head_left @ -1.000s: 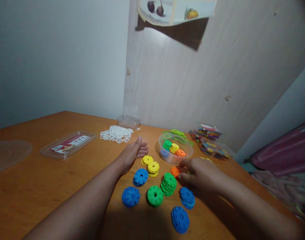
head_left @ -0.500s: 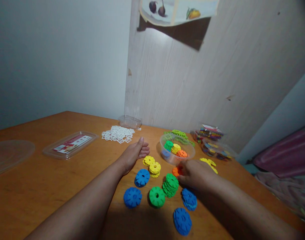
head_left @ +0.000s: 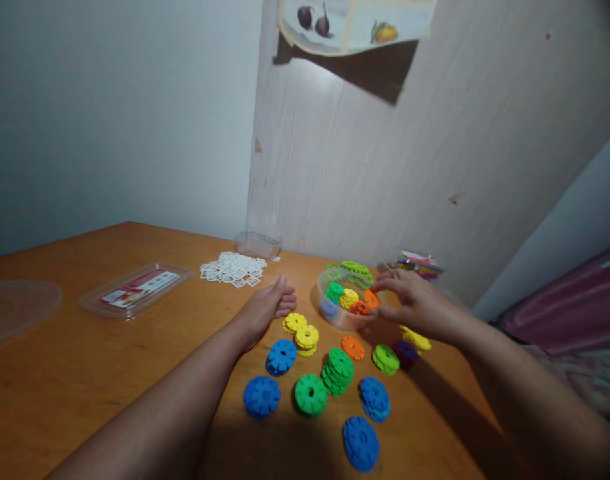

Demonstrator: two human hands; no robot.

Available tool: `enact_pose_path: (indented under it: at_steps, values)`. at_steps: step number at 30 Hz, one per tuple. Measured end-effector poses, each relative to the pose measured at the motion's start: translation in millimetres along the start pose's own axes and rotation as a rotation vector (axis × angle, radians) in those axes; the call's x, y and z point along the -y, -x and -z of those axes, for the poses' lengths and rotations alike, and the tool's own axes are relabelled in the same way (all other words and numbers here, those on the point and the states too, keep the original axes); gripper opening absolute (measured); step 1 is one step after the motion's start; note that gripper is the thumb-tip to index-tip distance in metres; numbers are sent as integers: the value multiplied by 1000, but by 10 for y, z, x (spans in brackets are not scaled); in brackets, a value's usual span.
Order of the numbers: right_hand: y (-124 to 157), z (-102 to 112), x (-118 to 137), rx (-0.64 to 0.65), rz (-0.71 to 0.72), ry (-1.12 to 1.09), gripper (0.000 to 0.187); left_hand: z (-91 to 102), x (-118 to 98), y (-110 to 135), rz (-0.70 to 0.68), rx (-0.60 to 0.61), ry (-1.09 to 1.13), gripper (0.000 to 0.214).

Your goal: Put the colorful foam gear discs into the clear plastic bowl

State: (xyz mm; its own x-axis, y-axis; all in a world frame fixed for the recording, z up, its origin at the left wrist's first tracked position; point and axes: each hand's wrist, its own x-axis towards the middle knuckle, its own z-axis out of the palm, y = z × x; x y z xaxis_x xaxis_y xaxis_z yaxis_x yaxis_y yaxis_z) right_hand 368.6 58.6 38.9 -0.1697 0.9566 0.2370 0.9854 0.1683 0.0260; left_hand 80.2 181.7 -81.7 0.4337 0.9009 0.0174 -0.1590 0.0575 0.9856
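Observation:
My left hand (head_left: 266, 308) rests on its edge on the table, thumb up, fingers loosely stretched and holding nothing. Just in front of it are yellow notched discs (head_left: 306, 338). My right hand (head_left: 409, 299) is at the right rim of a clear round bowl (head_left: 347, 320), thumb and fingers around an orange notched disc (head_left: 371, 299). Inside the bowl lie green discs (head_left: 335, 292), yellow discs (head_left: 349, 298) and other orange discs (head_left: 359, 309). One orange disc (head_left: 353, 347) lies on the table. Nearby are green stacks (head_left: 337, 370), blue stacks (head_left: 361, 442), a lime stack (head_left: 386, 359) and a purple stack (head_left: 405, 352).
White lattice pieces (head_left: 233, 268) lie in a heap near the wall, before a clear tray (head_left: 257, 245). At left are a labelled clear lid (head_left: 136, 291) and a round lid (head_left: 19, 310). Lime pieces (head_left: 357, 269) sit behind the bowl; a packed box (head_left: 419, 263) stands at back right.
My right hand has risen from the orange discs on the table to the bowl's right side with an orange disc. The lime and purple stacks are now uncovered. My left hand stays put.

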Motion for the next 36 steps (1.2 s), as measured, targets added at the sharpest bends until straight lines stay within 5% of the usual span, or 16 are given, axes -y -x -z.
enact_pose_path:
  at_steps: [11,17,21,26,36]
  values:
    - [-331,-297,-218,176,-160,115,36,-6,-10,3,9,-13,16,82]
    - [-251,-228,-229,84,-128,67,38,-5,-13,3,13,-21,18,82]
    - [-9,-83,-21,58,-126,-76,21,-15,-16,3,18,-20,15,82]
    - [293,-115,365,286,-106,-136,17,-8,2,0,-1,-9,5,83]
    - [257,-413,663,339,-193,178,36,-11,-10,4,6,-13,21,79]
